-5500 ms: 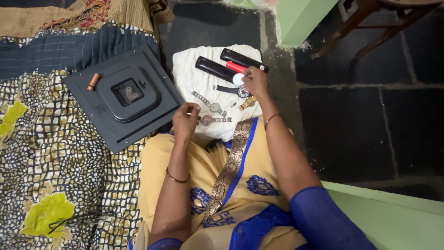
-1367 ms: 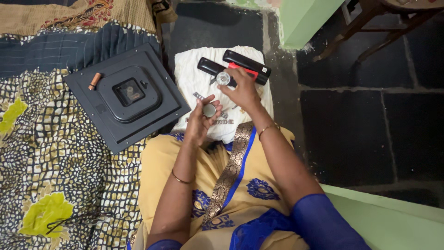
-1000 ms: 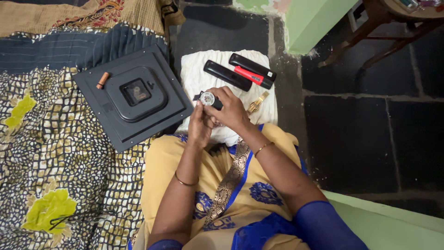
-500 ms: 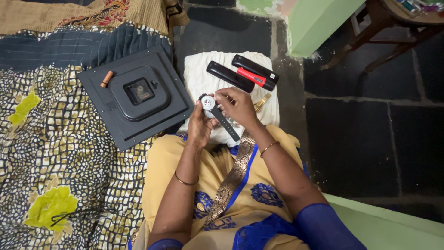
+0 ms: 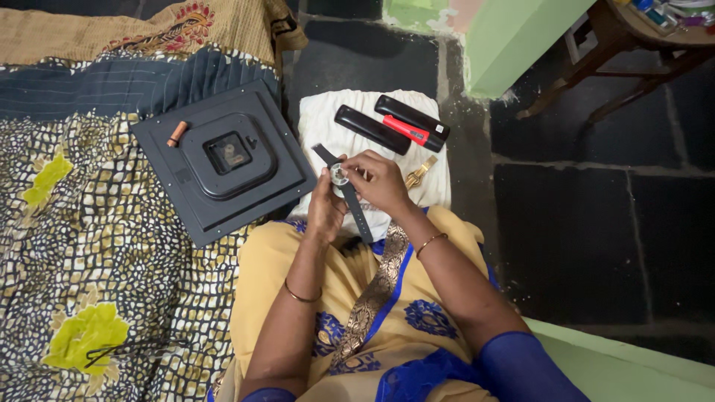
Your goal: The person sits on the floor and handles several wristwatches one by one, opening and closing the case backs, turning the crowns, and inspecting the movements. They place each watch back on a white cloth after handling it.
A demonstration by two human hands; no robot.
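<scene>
The wall clock back (image 5: 223,160) lies left of the cloth (image 5: 328,119) bearing two cases (image 5: 391,126).

So the floor (image 5: 581,223) is dark stone slabs. On the left there's a patterned quilt (image 5: 82,246) spread over it, and a black clock back (image 5: 223,160) lies on that with a little brown cylinder (image 5: 176,134) on its far corner. A white cloth (image 5: 320,123) sits on the floor just right, carrying two black cases (image 5: 391,126) and a gold strap (image 5: 419,173).
</scene>
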